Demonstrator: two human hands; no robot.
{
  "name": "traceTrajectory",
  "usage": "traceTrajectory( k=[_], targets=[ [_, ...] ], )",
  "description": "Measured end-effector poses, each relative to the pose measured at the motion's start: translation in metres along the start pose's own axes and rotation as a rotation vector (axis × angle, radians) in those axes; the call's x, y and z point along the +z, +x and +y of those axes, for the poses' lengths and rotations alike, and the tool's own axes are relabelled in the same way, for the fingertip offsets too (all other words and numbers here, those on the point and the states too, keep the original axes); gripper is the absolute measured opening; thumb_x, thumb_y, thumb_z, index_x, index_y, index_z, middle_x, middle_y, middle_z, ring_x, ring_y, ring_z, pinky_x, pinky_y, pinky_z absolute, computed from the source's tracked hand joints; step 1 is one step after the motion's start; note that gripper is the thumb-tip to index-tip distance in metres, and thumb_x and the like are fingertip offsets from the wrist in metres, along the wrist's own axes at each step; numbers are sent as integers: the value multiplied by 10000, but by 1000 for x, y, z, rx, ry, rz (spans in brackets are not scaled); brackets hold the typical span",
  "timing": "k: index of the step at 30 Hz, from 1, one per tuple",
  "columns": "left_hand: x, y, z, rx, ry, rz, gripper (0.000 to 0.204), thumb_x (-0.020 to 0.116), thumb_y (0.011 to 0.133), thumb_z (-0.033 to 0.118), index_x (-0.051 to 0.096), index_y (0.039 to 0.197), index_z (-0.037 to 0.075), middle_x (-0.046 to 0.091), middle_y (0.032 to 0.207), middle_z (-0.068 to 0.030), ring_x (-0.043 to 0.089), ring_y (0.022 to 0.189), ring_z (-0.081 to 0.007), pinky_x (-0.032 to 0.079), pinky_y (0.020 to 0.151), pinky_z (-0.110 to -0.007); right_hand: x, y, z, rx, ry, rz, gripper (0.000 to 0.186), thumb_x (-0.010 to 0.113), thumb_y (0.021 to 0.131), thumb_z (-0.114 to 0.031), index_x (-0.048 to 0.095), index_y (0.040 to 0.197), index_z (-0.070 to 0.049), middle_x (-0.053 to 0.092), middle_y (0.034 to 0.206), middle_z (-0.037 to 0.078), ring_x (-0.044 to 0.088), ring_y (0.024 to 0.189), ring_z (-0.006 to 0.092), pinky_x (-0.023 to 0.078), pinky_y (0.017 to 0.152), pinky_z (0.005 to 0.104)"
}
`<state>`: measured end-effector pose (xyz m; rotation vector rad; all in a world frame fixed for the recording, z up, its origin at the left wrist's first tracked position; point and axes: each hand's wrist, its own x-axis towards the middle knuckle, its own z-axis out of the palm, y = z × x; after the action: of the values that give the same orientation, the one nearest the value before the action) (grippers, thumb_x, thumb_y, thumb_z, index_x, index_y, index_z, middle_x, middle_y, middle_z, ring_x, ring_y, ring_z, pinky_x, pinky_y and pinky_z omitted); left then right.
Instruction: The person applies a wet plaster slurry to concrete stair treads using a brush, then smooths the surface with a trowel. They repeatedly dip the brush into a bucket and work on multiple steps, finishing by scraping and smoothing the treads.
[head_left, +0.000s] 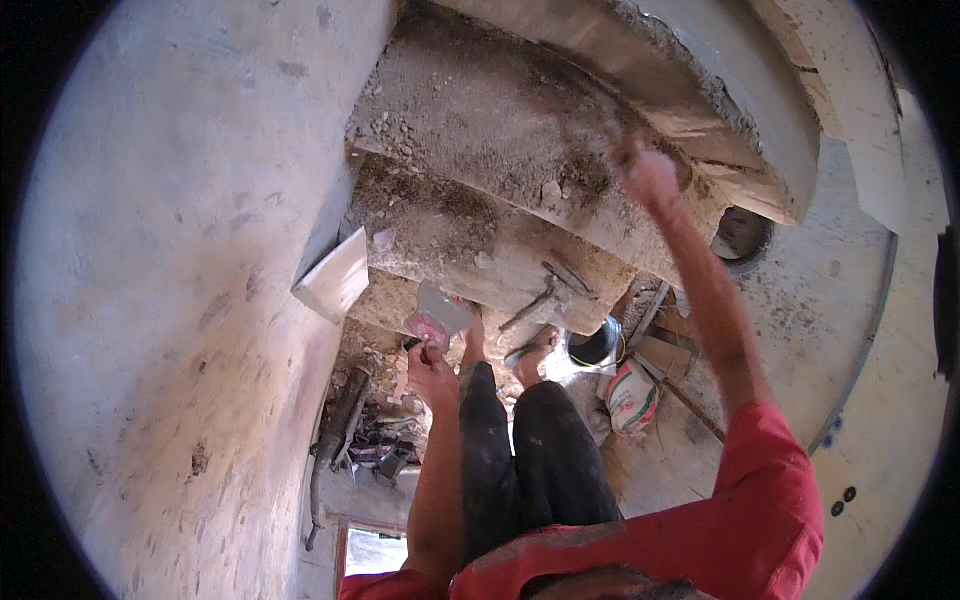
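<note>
I look down a rough concrete staircase point(470, 130). My left hand point(432, 372) hangs low by my thigh, gripping the handle of a flat steel trowel point(443, 308) whose blade points toward the lower step. My right hand point(645, 172) is raised and reaches out to the dusty upper step, blurred, its fingers against the gritty surface near the step's edge; whether it holds anything I cannot tell. My legs in dark trousers and my bare feet in sandals point(535, 350) stand below the steps.
A plastered wall point(170, 300) fills the left. A loose tile point(333, 278) leans by the steps. A dark bucket point(596, 345), a printed sack point(632, 398), wood scraps point(662, 350) and tools point(375, 445) lie on the floor. A round pan point(742, 236) sits right.
</note>
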<state>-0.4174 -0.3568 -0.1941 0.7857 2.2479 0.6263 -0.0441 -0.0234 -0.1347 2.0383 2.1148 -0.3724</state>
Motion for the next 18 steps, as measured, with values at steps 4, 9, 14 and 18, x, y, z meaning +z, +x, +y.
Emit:
traceTrajectory(
  k=[4, 9, 14, 18],
  targets=[
    [-2, -7, 1, -40, -39, -24, 289, 650, 1004, 226, 682, 1075, -53, 725, 885, -183, 703, 791, -283, 559, 747, -414, 18, -16, 56, -168, 90, 40, 545, 511, 1045, -524, 525, 1302, -44, 711, 844, 272, 699, 855, 485, 539, 747, 596],
    [0, -14, 1, 4, -130, -54, 275, 651, 1005, 204, 670, 1066, -64, 716, 912, -184, 697, 819, -258, 556, 746, -406, 32, -42, 27, -72, 62, -26, 515, 580, 1027, -506, 514, 1236, -40, 703, 834, 277, 674, 809, 540, 507, 708, 631],
    [9, -6, 9, -32, -83, -15, 251, 649, 1005, 188, 659, 1053, -58, 702, 885, -181, 688, 796, -273, 543, 739, -402, 66, -81, -38, 95, 231, -99, 500, 552, 1038, -494, 492, 1211, -28, 681, 826, 308, 676, 825, 538, 511, 680, 618],
    [29, 24, 25, 78, -79, -19, 229, 655, 997, 189, 667, 1024, -38, 696, 870, -182, 679, 762, -289, 531, 717, -414, 82, -134, -28, 5, 253, -163, 517, 531, 1041, -496, 507, 1214, -10, 687, 859, 324, 669, 867, 551, 519, 710, 615]
  ],
)
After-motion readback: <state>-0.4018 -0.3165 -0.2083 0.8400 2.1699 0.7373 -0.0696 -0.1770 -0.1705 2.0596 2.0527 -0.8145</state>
